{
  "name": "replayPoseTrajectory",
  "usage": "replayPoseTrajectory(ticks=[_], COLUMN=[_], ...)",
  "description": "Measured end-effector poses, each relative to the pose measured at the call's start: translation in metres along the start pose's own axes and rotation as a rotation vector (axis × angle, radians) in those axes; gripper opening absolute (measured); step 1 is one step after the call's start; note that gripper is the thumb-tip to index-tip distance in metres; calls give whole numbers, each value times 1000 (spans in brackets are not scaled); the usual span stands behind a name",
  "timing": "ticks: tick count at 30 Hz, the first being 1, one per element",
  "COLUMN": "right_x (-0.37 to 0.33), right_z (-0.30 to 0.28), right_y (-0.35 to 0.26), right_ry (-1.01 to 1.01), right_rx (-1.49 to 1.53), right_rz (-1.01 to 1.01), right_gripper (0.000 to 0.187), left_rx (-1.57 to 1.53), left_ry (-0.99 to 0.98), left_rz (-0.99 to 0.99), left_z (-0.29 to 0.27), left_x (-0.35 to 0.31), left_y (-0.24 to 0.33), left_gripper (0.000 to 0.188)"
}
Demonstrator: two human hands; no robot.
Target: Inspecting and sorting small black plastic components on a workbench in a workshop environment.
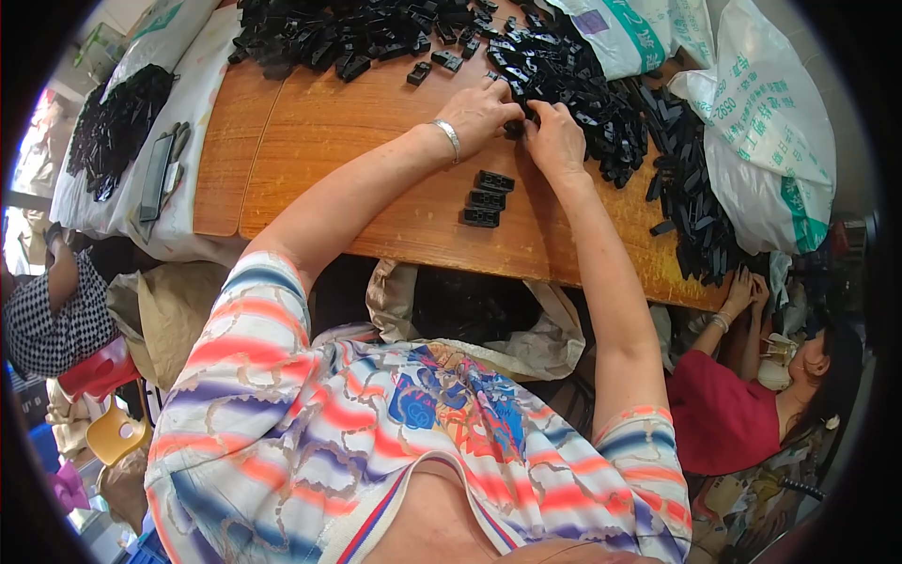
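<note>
Over the wooden table, my left hand and my right hand come together at the edge of a heap of black plastic parts. Between their fingertips is a small black plastic part, mostly covered by the fingers. Both hands are closed, thumbs and fingers pinched. A silvery bracelet circles my left wrist. Nearer to me, a short row of black plastic blocks lies side by side. A few loose black parts lie beyond my left hand.
Another dark heap covers the far left. White plastic bags stand at the right, beside long black pieces. An open sack hangs below the table's near edge. A co-worker in red works at the right; another person sits left.
</note>
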State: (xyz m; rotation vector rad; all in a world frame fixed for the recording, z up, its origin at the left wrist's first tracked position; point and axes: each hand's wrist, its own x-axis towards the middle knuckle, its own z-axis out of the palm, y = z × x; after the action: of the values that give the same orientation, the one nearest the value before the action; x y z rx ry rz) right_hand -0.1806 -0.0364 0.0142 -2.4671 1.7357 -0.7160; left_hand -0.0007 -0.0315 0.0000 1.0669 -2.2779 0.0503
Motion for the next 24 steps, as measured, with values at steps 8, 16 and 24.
replayPoseTrajectory(ticks=[8, 16, 24], right_x=[-24, -43, -57], right_z=[-8, -13, -21], right_y=[9, 24, 5], right_ry=[-58, -106, -49], right_rx=[102, 211, 168], right_rz=[84, 228, 23], right_gripper=[24, 23, 23], left_rx=[-29, -164, -140], left_ry=[5, -100, -65], left_rz=[-36, -241, -224], left_z=[-12, -26, -18], left_x=[-20, -31, -41], left_y=[14, 24, 11], left_gripper=[28, 32, 29])
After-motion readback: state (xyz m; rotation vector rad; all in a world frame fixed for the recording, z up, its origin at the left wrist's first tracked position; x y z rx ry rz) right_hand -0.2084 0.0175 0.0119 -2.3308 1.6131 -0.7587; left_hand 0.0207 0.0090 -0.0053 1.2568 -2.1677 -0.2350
